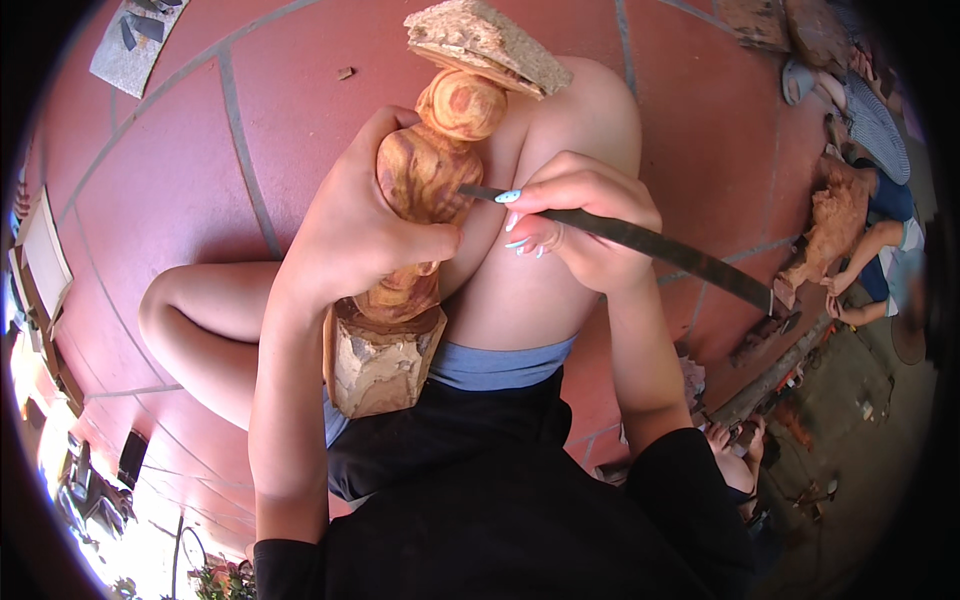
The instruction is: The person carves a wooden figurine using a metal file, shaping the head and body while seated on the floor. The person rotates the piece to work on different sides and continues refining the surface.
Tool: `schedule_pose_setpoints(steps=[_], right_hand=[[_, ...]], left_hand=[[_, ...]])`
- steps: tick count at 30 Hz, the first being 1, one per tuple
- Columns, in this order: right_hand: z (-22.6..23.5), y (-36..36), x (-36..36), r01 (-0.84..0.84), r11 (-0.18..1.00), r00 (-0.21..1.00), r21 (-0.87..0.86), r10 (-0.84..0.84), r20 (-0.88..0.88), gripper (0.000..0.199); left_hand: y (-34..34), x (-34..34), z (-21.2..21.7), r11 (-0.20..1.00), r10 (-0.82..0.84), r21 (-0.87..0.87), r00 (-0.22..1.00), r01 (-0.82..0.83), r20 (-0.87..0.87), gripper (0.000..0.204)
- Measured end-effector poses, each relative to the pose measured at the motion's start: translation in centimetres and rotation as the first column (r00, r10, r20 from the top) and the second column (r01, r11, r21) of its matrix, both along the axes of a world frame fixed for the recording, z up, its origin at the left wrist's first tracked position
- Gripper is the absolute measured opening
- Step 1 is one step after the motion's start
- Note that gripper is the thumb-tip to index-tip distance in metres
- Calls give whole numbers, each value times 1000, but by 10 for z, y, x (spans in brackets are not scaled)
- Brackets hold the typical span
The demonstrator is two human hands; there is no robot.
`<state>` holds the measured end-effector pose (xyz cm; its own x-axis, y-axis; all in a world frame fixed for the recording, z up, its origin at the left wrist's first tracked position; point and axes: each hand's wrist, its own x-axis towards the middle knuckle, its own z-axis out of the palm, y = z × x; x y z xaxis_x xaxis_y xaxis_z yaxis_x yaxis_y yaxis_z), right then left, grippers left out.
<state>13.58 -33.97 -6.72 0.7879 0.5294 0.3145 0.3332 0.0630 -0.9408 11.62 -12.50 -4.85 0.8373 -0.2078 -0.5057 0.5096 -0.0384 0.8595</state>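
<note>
A carved wooden figure (430, 170) rests on my lap, its rounded, streaky orange-brown body between a rough slab at the top and a blocky, pale base nearest my body. My left hand (345, 230) wraps around its middle from the left, thumb across the front. In my right hand (600, 215) is a long, narrow, dark metal carving tool (680, 255), pinched close to its tip. That tip meets the right side of the figure's body. The tool's far end extends down to the right, over the floor.
Red floor tiles (160, 240) surround my bent legs. A pale mat (130, 50) with dark pieces lies at far left. On the right, another person's hands (835, 297) are at a large reddish wood piece (832, 220). More wood lies at the far right.
</note>
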Motion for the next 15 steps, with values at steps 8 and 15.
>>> schedule_pose_setpoints(steps=[8, 15], right_hand=[[4, -2, -4, 21, 999, 984, 29, -15, -180, 4], [3, -10, -3, 9, 998, 989, -61, -18, -145, 2]], left_hand=[[-3, 0, -4, 1000, 11, -15, 1000, -11, 15, 70], [-3, -1, -9, 999, 39, -28, 997, -37, 64, 61]])
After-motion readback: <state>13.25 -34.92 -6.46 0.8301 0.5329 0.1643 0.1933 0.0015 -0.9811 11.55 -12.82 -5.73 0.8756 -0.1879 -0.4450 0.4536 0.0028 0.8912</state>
